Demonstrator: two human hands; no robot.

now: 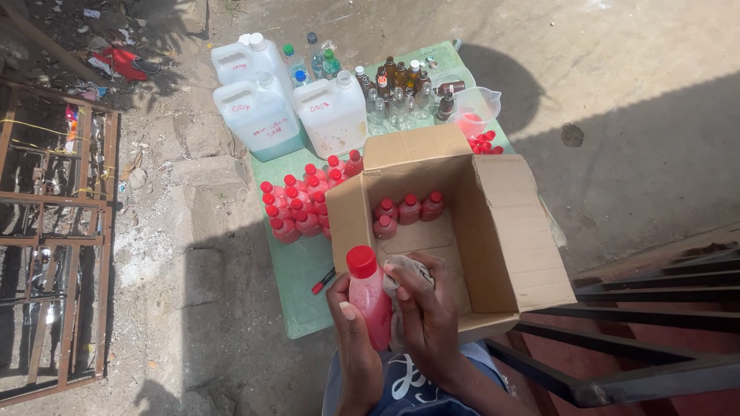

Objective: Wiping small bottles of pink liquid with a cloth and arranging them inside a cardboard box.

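My left hand point(356, 339) grips the pink bottle point(369, 296) tight; my right hand point(426, 308) rubs it with a cloth point(402, 279). Next, I think, into the box point(493, 231).

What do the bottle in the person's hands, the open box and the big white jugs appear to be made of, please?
Bottle: likely clear glossy plastic, since pink liquid shows through; its red cap looks like opaque plastic. Box: brown corrugated cardboard, matte, with folded flaps. Jugs: translucent whitish plastic, moulded handles, liquid level faintly visible. The rag in the right hand looks like grey cloth.
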